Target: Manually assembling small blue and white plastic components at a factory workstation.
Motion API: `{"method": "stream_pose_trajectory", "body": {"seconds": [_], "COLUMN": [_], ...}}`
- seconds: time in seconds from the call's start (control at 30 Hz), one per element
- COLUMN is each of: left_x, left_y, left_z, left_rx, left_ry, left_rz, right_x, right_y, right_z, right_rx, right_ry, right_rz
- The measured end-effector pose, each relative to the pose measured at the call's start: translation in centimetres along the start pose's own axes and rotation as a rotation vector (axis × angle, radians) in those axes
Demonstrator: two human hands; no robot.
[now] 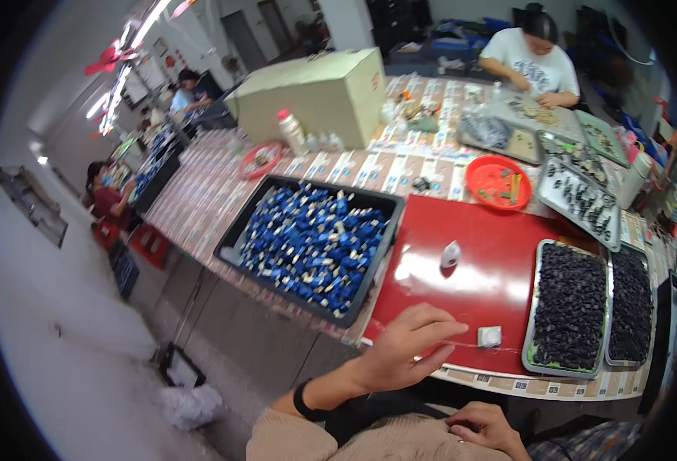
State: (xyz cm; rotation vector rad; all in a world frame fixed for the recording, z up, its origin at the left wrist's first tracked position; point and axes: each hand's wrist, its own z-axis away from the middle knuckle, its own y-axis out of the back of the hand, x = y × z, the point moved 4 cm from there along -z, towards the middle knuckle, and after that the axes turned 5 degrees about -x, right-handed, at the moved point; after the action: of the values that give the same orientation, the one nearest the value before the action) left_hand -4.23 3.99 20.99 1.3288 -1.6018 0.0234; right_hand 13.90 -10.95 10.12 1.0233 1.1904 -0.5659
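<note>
My left hand hovers over the near edge of a glossy red board, fingers stretched out and thumb apart, with nothing visible in it. Just right of its fingertips lies a small white block-like piece with a greenish side. Farther back on the board stands a small white squeeze bottle with a pointed tip. Low by my lap, my right hand is closed with curled fingers; whatever it may hold is hidden.
Left of the board sits a black bin of blue-and-white parts. On the right are two trays of small black pieces. Behind stand a red round basket, a tilted tray of dark parts and a large pale box. Across the table a person works.
</note>
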Motion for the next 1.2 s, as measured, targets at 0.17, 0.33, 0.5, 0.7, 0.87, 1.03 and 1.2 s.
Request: {"method": "stream_pose_trajectory", "body": {"seconds": [0.17,0.33,0.5,0.7,0.87,1.03,1.2], "left_x": [11.5,15.1,16.5,17.8,17.1,15.8,13.8], "left_y": [7.6,3.2,3.5,4.1,5.4,1.8,-2.7], "left_z": [-0.1,0.4,7.3,13.7,14.8,10.4,4.2], "left_rx": [0.238,0.353,0.254,0.095,0.023,-0.031,-0.07], "left_ry": [-0.429,-0.024,-0.143,-0.233,-0.248,-0.243,-0.231], "left_rz": [-0.517,-0.357,-0.031,0.258,0.432,0.607,0.728], "right_x": [1.1,0.4,0.3,2.2,2.4,2.4,3.3], "right_y": [-1.6,-2.1,-2.9,-3.3,-2.0,1.3,1.8], "right_z": [0.6,-0.8,0.3,3.4,3.5,3.5,3.7], "right_rx": [-0.058,-0.148,-0.047,0.029,0.139,0.621,0.553], "right_ry": [0.036,0.147,0.147,0.104,0.111,-0.134,-0.26], "right_rz": [-0.034,-0.043,0.0,-0.034,0.022,-0.049,-0.045]}}
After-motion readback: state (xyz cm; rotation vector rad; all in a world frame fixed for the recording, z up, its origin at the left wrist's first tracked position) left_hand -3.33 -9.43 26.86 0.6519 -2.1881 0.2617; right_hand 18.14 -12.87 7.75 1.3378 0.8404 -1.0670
